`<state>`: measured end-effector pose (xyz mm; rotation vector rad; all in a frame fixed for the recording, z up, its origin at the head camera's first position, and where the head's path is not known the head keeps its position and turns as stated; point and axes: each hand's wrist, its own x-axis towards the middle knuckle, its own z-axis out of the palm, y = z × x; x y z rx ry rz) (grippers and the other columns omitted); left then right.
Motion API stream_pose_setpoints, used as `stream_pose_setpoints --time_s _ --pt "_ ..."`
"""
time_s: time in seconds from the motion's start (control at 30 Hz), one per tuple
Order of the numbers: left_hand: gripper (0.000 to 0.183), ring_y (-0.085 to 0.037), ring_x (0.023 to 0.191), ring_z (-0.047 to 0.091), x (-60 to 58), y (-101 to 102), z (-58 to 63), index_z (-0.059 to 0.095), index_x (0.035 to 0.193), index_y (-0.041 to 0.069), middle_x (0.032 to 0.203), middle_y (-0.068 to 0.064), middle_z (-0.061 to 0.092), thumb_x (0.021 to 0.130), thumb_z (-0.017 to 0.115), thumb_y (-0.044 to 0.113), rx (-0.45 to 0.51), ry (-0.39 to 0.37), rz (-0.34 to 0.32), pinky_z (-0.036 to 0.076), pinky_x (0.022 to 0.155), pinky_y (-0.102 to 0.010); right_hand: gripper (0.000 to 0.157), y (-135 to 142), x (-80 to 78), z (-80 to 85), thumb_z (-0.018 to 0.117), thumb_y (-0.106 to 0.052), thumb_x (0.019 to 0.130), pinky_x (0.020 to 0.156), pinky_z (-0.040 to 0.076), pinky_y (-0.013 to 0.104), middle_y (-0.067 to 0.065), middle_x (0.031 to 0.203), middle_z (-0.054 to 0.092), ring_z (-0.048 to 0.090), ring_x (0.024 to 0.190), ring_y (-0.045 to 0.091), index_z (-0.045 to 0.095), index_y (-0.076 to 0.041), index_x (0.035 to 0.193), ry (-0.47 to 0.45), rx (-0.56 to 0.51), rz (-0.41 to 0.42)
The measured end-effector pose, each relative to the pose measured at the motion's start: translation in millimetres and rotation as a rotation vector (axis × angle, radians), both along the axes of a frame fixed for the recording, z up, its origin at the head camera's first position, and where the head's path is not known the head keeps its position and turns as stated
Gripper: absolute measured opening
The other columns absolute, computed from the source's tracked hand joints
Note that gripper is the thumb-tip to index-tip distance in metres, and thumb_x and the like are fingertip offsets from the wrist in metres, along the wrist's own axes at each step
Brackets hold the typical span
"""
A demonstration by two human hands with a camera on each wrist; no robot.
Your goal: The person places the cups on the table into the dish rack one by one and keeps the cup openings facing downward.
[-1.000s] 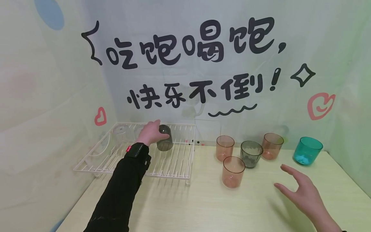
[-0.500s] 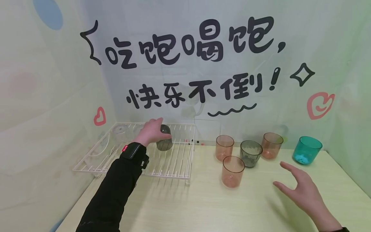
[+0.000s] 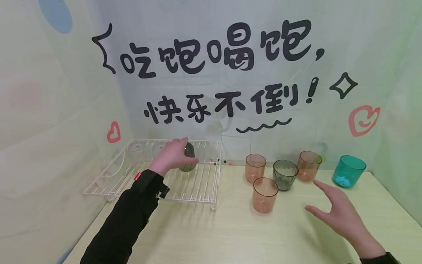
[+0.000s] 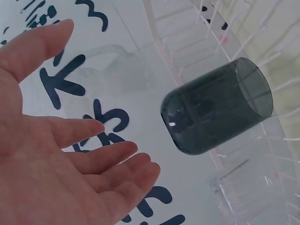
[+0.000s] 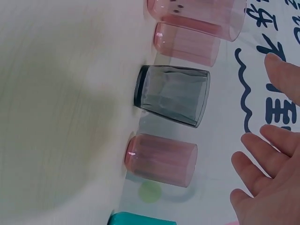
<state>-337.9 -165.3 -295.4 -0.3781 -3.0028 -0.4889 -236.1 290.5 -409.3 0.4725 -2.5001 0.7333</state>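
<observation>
My left hand (image 3: pixel 173 154) hovers over the wire dish rack (image 3: pixel 206 179) with its fingers spread. Beside it a dark grey cup (image 4: pixel 215 108) stands upside down on the rack; in the left wrist view the palm (image 4: pixel 56 173) is apart from it and holds nothing. My right hand (image 3: pixel 343 214) floats above the table at the right, thumb and fingers apart, holding nothing. Closest to it are the ribbed grey glass (image 5: pixel 173 93) and a pink cup (image 5: pixel 161 159), both upright on the table.
Clear cups (image 3: pixel 136 151) sit at the rack's left back. Two more pink cups (image 3: pixel 255 168), one standing nearer the front, and a teal cup (image 3: pixel 349 171) stand on the table (image 3: pixel 250 238). A printed cloth (image 3: pixel 197 22) hangs behind.
My left hand has eased slightly off the dark cup, which stays put on the rack. My right hand has shifted a little left and up.
</observation>
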Motion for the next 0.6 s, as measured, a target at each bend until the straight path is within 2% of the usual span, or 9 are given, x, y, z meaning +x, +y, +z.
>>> stream_pose_setpoints --time_s 0.1,0.27,0.43,0.6 --pt "0.095 -0.035 0.128 0.034 7.7 3.1 -0.1 0.027 0.143 0.001 0.141 -0.02 0.037 0.073 0.067 0.052 0.007 0.002 -0.032 0.032 0.103 -0.045 0.079 -1.6 -1.2 0.5 0.078 -0.034 0.067 0.085 0.039 0.056 0.021 0.125 0.052 0.045 0.112 0.039 0.046 -0.002 0.132 0.025 0.009 0.021" --pt "0.096 -0.035 0.126 0.036 18.0 7.9 -0.4 0.028 0.144 0.003 0.14 -0.018 0.039 0.072 0.067 0.054 0.018 0.022 -0.083 0.033 0.102 -0.048 0.083 -5.7 -2.5 5.1 0.079 -0.035 0.066 0.086 0.04 0.054 0.016 0.128 0.052 0.045 0.114 0.036 0.044 -0.008 0.136 0.035 0.03 0.057" --pt "0.097 -0.034 0.125 0.038 26.3 10.9 -2.5 0.029 0.143 0.002 0.139 -0.018 0.041 0.071 0.067 0.055 -0.002 0.033 -0.097 0.035 0.1 -0.048 0.087 -10.7 -6.0 9.3 0.078 -0.037 0.066 0.089 0.039 0.054 0.008 0.135 0.048 0.043 0.119 0.033 0.039 -0.018 0.141 0.021 0.049 0.103" --pt "0.097 -0.035 0.124 0.039 35.3 14.2 -8.7 0.033 0.141 0.001 0.137 -0.018 0.043 0.069 0.068 0.056 -0.039 0.037 -0.11 0.035 0.099 -0.049 0.087 -14.2 -8.0 9.6 0.079 -0.039 0.064 0.09 0.036 0.054 0.008 0.135 0.047 0.042 0.119 0.032 0.041 -0.017 0.139 0.035 0.068 0.114"
